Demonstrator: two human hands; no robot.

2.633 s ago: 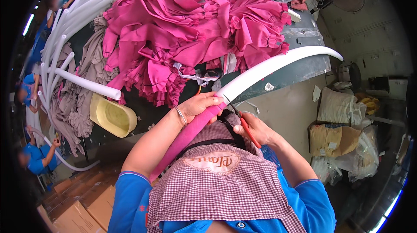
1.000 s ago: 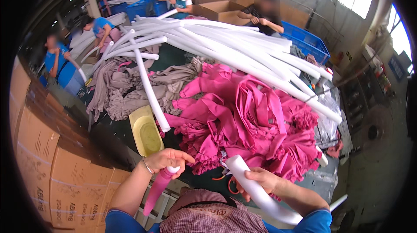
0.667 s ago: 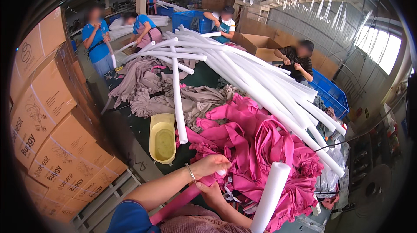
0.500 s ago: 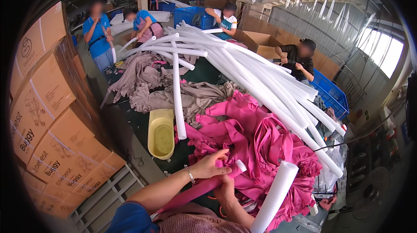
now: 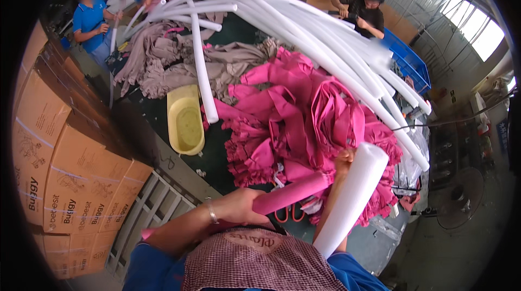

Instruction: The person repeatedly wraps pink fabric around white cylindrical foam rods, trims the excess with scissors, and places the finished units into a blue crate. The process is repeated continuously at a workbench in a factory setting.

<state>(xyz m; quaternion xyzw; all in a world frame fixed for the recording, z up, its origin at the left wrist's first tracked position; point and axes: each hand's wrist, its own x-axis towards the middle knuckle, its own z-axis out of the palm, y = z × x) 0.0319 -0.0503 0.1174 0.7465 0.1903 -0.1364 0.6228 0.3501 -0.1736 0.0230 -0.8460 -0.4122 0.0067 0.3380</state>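
My left hand (image 5: 247,206) wraps round a pink fabric sleeve (image 5: 293,192), which stretches stiff and rounded across my front toward my right forearm. Beyond the sleeve's far end, my right hand (image 5: 343,162) is closed, its fingers curled against the heap of pink fabric (image 5: 304,112). Part of that hand is hidden, and what it grips is unclear. A thick white foam tube (image 5: 355,199) slants up along my right forearm and covers some of it. Below the sleeve lie scissors with orange handles (image 5: 290,214).
Long white foam tubes (image 5: 320,47) are piled across the table. A yellow tub (image 5: 185,123) stands left of the pink heap, near grey-brown fabric (image 5: 163,66). Stacked cartons (image 5: 70,177) rise at left. Several co-workers are around the far side; a fan (image 5: 458,199) is at right.
My left hand has drawn back toward my body, while my right hand has reached forward and right. The white foam end that stuck out of the sleeve is no longer visible. My view has tilted downward.
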